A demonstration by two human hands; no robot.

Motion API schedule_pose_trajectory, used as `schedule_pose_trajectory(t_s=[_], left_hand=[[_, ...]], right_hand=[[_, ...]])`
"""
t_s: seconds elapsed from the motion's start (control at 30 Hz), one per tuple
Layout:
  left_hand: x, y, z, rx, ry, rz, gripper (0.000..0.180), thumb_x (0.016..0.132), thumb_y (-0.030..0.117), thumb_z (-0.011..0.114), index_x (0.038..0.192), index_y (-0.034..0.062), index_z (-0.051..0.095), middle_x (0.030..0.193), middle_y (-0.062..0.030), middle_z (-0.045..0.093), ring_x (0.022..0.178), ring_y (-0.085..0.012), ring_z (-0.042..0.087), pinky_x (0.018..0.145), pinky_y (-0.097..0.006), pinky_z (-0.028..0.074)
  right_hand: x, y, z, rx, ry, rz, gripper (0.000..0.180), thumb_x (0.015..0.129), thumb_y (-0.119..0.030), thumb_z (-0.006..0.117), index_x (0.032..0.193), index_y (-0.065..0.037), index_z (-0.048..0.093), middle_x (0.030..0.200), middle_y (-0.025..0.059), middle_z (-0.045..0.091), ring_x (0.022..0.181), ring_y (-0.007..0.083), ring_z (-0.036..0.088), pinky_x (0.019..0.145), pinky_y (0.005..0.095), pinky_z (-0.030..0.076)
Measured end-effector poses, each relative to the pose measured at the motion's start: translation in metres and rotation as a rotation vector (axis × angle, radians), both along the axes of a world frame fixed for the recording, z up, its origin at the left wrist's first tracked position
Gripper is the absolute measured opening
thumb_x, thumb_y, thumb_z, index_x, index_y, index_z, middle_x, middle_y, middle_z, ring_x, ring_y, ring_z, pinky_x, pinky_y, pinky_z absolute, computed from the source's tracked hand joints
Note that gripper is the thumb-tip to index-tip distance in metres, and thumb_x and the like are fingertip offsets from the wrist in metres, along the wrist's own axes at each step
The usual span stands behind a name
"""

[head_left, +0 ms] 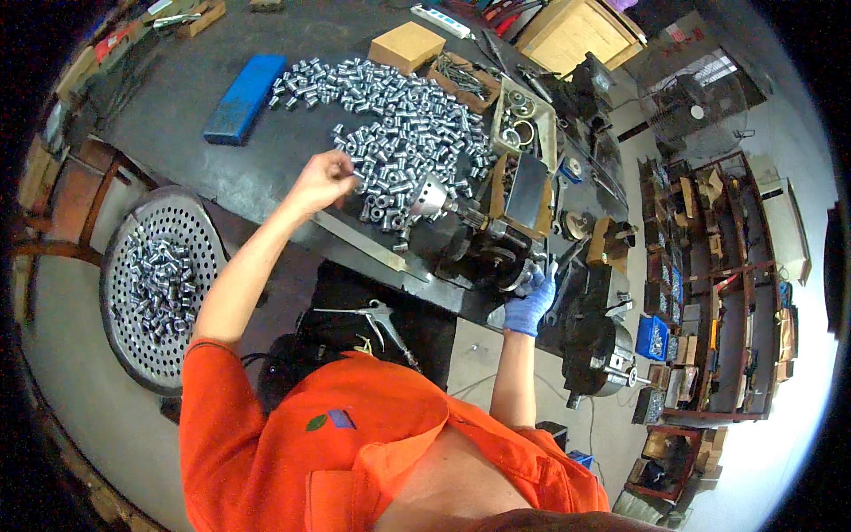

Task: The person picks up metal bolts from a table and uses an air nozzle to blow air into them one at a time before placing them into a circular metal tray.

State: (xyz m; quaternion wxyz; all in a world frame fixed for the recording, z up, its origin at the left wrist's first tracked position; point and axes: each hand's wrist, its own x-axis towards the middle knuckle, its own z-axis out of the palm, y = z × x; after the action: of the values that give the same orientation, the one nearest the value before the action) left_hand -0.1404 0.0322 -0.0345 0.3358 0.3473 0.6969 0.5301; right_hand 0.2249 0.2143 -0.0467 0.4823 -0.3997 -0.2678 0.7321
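Observation:
My bare left hand (pixel 324 183) is above the front edge of the dark workbench (pixel 168 124), its fingers curled in a pinch. Whatever lies between those fingertips is too small to make out. Just beyond it spreads a heap of short, shiny metal sleeves (pixel 412 129). A dark bench machine (pixel 487 253) with a silvery conical chuck (pixel 429 197) stands to the right of the heap. My right hand (pixel 532 300), in a blue-white glove, is closed at the machine's right end. The part under its fingers is mostly hidden.
A perforated round metal tray (pixel 206 266) at left holds more sleeves. On the bench are a blue block (pixel 245 99), a cardboard box (pixel 407 46) and a parts bin (pixel 523 120). An air gun (pixel 379 321) hangs near my lap. Shelves (pixel 722 293) and a fan (pixel 696 111) stand right.

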Motion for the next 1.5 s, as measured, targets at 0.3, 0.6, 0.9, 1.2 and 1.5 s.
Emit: schedule_pose_trajectory(t_s=[0.3,0.6,0.9,1.2,1.5], left_hand=[[0.05,0.009,0.055,0.42,-0.278,-0.286,0.021,0.081,0.005,0.059,0.1,-0.005,0.058,0.081,-0.0088,0.064,0.073,-0.0154,0.062,0.069,-0.028,0.049],[0.042,0.017,0.055,0.382,-0.295,-0.345,0.02,0.079,0.002,0.061,0.097,-0.0084,0.059,0.082,-0.0126,0.063,0.065,-0.0157,0.062,0.062,-0.025,0.049],[0.043,0.015,0.058,0.337,-0.306,-0.367,0.023,0.084,0.014,0.059,0.096,-0.0063,0.059,0.074,-0.0104,0.063,0.059,-0.0169,0.062,0.055,-0.028,0.051],[0.044,0.016,0.061,0.375,-0.264,-0.394,0.02,0.08,0.0,0.057,0.098,-0.0075,0.056,0.081,-0.011,0.062,0.068,-0.0173,0.062,0.065,-0.027,0.05],[0.049,0.017,0.058,0.461,-0.225,-0.368,0.018,0.077,-0.007,0.056,0.095,-0.0062,0.057,0.081,-0.0095,0.062,0.07,-0.0136,0.06,0.064,-0.026,0.049]], right_hand=[[-0.004,-0.016,0.005,0.096,-0.021,-0.054,0.035,0.088,-0.039,0.049,0.088,-0.006,0.06,0.071,0.0015,0.061,0.051,0.0075,0.051,0.037,0.0173,0.034],[0.002,-0.037,0.026,0.059,-0.037,-0.071,0.036,0.088,-0.042,0.05,0.076,-0.008,0.054,0.055,-0.0019,0.046,0.041,0.0049,0.037,0.034,0.0173,0.025],[-0.003,-0.032,0.033,0.042,-0.019,-0.04,0.037,0.09,-0.038,0.047,0.069,-0.009,0.054,0.048,-0.0002,0.044,0.035,0.006,0.037,0.03,0.0181,0.026],[0.006,-0.043,0.047,0.118,0.004,-0.072,0.038,0.089,-0.039,0.049,0.072,-0.005,0.055,0.052,0.0018,0.046,0.041,0.0063,0.038,0.03,0.0186,0.025],[-0.033,0.018,0.107,0.311,-0.038,-0.132,0.043,0.085,-0.045,0.053,0.072,-0.004,0.055,0.049,-0.0008,0.039,0.037,0.0063,0.03,0.031,0.0193,0.021]])
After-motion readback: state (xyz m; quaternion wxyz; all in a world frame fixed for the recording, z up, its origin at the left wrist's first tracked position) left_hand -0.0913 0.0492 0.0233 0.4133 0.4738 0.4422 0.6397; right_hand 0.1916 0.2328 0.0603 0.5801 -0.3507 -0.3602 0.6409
